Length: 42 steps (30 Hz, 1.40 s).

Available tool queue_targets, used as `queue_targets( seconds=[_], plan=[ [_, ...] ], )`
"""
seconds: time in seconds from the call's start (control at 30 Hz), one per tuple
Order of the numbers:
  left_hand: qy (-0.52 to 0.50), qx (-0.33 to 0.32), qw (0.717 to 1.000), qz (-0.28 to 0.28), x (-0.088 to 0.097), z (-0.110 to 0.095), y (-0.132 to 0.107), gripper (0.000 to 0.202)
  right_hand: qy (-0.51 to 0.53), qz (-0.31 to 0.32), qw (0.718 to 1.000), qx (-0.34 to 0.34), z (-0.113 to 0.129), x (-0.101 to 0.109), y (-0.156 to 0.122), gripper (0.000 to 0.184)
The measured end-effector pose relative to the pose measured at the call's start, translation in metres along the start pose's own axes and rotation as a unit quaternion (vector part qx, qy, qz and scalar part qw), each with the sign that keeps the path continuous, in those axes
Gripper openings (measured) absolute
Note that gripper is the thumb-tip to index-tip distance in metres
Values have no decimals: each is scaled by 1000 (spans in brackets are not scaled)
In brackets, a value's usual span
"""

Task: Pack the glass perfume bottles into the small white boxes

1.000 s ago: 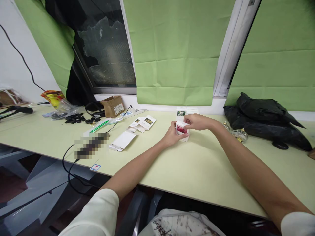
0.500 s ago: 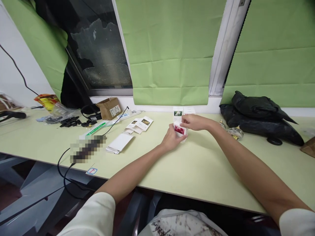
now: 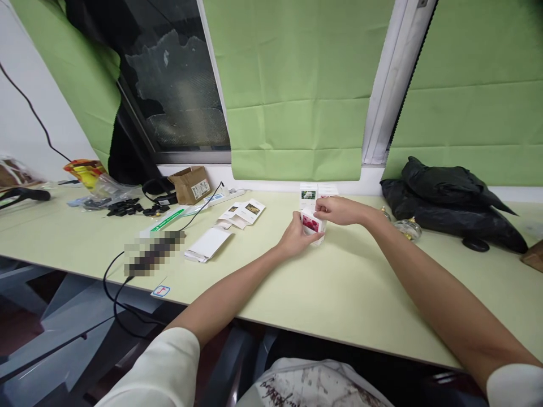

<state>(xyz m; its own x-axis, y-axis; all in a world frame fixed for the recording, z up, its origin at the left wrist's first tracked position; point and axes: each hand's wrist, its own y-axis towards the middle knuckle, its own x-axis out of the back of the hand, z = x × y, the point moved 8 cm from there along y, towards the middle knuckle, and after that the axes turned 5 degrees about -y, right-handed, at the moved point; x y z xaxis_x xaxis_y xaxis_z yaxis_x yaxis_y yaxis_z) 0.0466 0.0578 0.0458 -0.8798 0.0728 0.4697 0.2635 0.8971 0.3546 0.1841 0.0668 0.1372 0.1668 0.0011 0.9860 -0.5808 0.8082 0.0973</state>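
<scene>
A small white carton (image 3: 311, 223) with a pink-red flower picture stands low over the table at the middle. My left hand (image 3: 293, 236) wraps around it from the left, thumb along its lower front. My right hand (image 3: 339, 210) is closed at the carton's top edge, fingertips pinched; the exact part they grip is too small to make out. Right behind are more white cartons, one with a white flower picture (image 3: 307, 195). To the left lie flattened cartons with yellow flower pictures (image 3: 251, 208) and a plain white flat carton (image 3: 209, 244).
A brown cardboard box (image 3: 190, 185), black clips (image 3: 124, 207) and a cable (image 3: 111, 294) occupy the left. Black plastic bags (image 3: 449, 198) and a glass ornament (image 3: 409, 228) are at the right. Green blinds (image 3: 297, 96) hang behind the table (image 3: 305, 305).
The view has shifted slightly. Both hands stay at the same carton, and its flower front now tilts a little differently, with more of the top edge showing.
</scene>
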Motion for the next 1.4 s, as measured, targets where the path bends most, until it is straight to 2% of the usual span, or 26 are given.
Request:
queue_targets(
  seconds=[0.13,0.3,0.47,0.57,0.67,0.83,0.9,1.07,1.13,1.27,1.4],
  plan=[
    [12,20,1000,-17,2,4,1,70,5,-5,1000,3,2,0,0,23],
    [-11,-32,999,17,-3,-1,3,64,28,-15,999,-12,0,3,-4,33],
    [-81,-42,995,37,-7,1,6,89,32,-15,999,15,2,5,-5,41],
    [-145,-46,986,61,-13,-1,4,78,15,-10,1000,21,1,3,-4,40],
    [-169,-36,983,60,-14,-1,3,66,7,-10,999,35,1,1,-3,42],
    [-145,-14,988,57,-7,4,9,35,-46,-70,996,8,-8,10,-5,38],
    [-153,-14,986,58,-5,7,14,31,-54,-83,995,14,-9,13,-4,34],
    [-193,-6,981,32,-8,16,16,52,-16,-33,999,16,-5,2,0,27],
    [-178,-5,984,17,-11,16,12,66,-33,-38,999,5,0,-1,1,28],
    [-141,12,989,39,-20,13,4,92,-84,-50,995,-1,10,-7,4,31],
    [-109,28,994,10,-17,14,5,82,-122,-47,991,17,16,-12,4,34]
  ],
)
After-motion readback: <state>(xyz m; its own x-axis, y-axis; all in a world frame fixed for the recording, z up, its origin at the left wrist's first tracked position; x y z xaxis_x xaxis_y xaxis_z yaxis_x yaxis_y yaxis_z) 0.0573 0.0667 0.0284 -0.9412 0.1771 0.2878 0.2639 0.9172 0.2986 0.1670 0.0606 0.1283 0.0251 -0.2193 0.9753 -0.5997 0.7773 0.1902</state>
